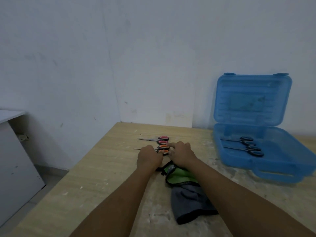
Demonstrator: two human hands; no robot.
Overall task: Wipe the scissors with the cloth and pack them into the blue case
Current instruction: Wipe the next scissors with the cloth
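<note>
Two pairs of scissors lie side by side on the wooden table (106, 168): a red-handled pair (161, 139) farther back and an orange-handled pair (163, 148) nearer me. My left hand (149, 158) is curled over the blades of the orange pair, fingers closed on them. My right hand (181, 153) rests by the orange handles, index finger stretched toward them, while it pins a green and grey cloth (184, 187) under its wrist. The blue case (266, 151) stands open at the right, with two black-handled scissors (246, 145) inside.
The case lid (253, 100) leans upright against the white wall. A grey cabinet (15, 159) stands left of the table, beyond its left edge. The tabletop is dusty with pale specks.
</note>
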